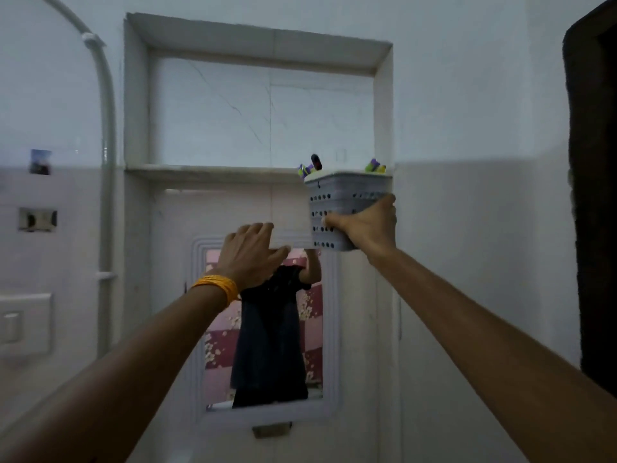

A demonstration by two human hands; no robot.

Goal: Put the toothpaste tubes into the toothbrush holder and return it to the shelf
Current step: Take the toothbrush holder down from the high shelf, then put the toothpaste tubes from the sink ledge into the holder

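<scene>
My right hand (pixel 365 227) grips a grey perforated toothbrush holder (pixel 337 198) from its lower right side and holds it raised in front of the right end of the wall niche's shelf (pixel 207 171). Its rim sits about level with the shelf ledge. Coloured ends poke above the rim: a green and purple piece (pixel 305 170) on the left, a dark one (pixel 316 162) beside it and another green and purple piece (pixel 375 166) on the right. My left hand (pixel 252 253), with a yellow wristband, hovers spread just left of and below the holder, not touching it.
The recessed niche (pixel 260 111) above the shelf has white marble walls. Below it hangs a framed mirror (pixel 267 329) reflecting a person in dark clothes. A grey pipe (pixel 107 162) runs down the left wall past a switch plate (pixel 25 324). A dark doorway edge (pixel 594 195) stands at right.
</scene>
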